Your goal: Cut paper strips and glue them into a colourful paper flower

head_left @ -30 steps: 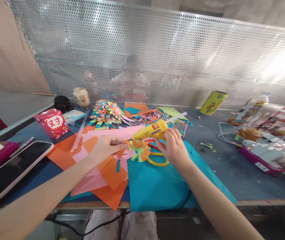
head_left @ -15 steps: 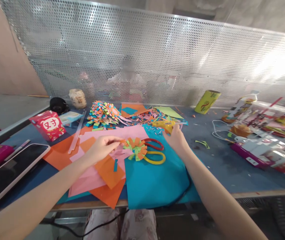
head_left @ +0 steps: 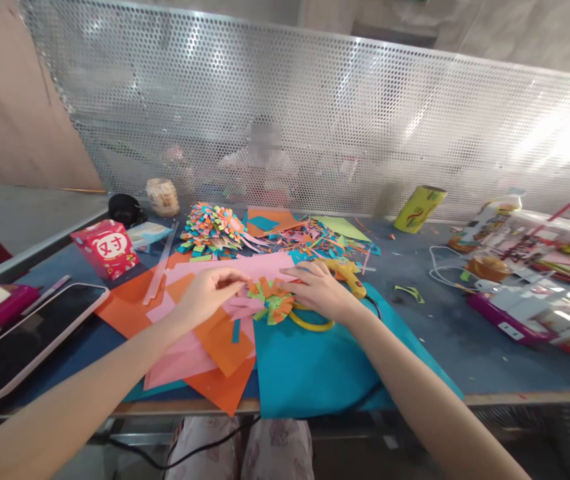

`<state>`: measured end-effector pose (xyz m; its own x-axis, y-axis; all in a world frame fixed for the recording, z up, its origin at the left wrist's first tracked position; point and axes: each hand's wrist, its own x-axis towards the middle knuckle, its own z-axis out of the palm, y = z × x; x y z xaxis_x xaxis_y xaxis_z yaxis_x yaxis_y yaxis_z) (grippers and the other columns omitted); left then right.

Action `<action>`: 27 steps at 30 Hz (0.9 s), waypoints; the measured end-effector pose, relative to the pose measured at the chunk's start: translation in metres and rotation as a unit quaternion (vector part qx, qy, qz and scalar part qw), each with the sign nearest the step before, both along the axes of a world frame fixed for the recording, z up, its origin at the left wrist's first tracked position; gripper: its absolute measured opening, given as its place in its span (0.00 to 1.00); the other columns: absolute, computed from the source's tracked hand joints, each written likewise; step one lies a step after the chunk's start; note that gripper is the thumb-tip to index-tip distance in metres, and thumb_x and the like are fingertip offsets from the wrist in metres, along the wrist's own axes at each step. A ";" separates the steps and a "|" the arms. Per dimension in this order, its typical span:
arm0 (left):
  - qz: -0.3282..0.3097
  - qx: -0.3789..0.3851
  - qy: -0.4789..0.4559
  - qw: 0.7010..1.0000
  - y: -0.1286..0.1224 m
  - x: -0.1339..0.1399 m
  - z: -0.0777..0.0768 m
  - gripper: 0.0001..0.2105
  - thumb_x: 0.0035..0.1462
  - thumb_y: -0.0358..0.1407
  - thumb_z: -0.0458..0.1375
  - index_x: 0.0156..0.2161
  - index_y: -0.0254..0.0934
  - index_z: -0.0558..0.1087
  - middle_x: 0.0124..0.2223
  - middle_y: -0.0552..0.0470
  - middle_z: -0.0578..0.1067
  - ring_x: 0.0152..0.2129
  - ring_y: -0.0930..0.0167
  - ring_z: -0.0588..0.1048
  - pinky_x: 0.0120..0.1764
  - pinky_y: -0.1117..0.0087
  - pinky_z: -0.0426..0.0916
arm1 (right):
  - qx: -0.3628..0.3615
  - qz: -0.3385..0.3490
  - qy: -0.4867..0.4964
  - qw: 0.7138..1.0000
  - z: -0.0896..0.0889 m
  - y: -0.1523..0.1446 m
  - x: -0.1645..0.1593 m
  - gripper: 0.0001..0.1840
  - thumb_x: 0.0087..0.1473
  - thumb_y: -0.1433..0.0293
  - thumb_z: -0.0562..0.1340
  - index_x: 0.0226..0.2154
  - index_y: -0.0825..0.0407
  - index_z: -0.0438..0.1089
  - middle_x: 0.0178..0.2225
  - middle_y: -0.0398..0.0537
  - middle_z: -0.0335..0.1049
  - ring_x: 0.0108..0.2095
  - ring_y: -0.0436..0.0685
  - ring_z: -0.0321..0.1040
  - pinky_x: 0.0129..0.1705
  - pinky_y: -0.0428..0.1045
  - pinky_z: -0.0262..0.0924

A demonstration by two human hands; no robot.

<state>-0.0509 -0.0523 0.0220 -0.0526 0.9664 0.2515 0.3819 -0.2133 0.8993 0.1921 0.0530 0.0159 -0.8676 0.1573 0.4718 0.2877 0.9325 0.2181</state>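
A fringed paper flower (head_left: 273,301) in orange and green is in the middle, above the pink and blue sheets. My left hand (head_left: 217,290) pinches it at its left edge, though the fingertips partly hide the hold. From the right, my right hand (head_left: 317,288) reaches over the scissors with fingers stretched out, its tips near the flower's upper right side. The scissors' yellow handle (head_left: 312,325) shows under that hand; their red handle is mostly covered. Just beyond the right hand lies a yellow glue gun (head_left: 349,275), apart from the fingers.
A fringed multicoloured paper bundle (head_left: 212,227) and paper scraps (head_left: 309,237) lie at the back. On the left are a red packet (head_left: 107,250) and a phone (head_left: 29,340). To the right stand a yellow tube (head_left: 419,210) and a purple power strip (head_left: 505,319). A perforated metal screen (head_left: 315,120) closes the back.
My right hand has let go of the glue gun, which now lies on the table, and has moved left over the scissors to the flower. The left hand stays at the flower's left side.
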 end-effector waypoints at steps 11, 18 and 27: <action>0.079 0.016 -0.002 0.997 -0.006 0.001 0.021 0.12 0.49 0.35 0.58 0.40 0.35 0.75 0.40 0.47 0.79 0.29 0.71 0.75 0.28 0.74 0.67 | -0.433 0.038 0.293 0.852 0.001 -0.008 -0.004 0.13 0.53 0.59 0.60 0.27 0.51 0.69 0.28 0.46 0.72 0.29 0.52 0.71 0.31 0.49 0.69; 0.052 0.020 -0.053 0.997 -0.004 0.006 0.018 0.08 0.47 0.36 0.60 0.33 0.34 0.75 0.32 0.49 0.79 0.21 0.76 0.70 0.24 0.75 0.63 | -0.588 0.014 0.332 0.737 0.001 -0.011 -0.006 0.19 0.43 0.51 0.65 0.26 0.50 0.67 0.25 0.43 0.71 0.23 0.50 0.68 0.28 0.48 0.69; -0.035 0.054 -0.109 0.992 -0.012 0.019 0.026 0.07 0.50 0.35 0.59 0.34 0.34 0.75 0.37 0.47 0.79 0.35 0.69 0.77 0.39 0.69 0.71 | -0.645 0.049 0.299 0.701 -0.006 -0.011 -0.005 0.15 0.43 0.56 0.67 0.27 0.50 0.71 0.24 0.41 0.69 0.24 0.47 0.67 0.28 0.43 0.68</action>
<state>-0.0318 -0.0640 0.0479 -0.0514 0.9375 0.3440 0.1617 -0.3321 0.9293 0.1873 0.0423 0.0101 -0.6122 0.7415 0.2747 -0.1103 0.2639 -0.9582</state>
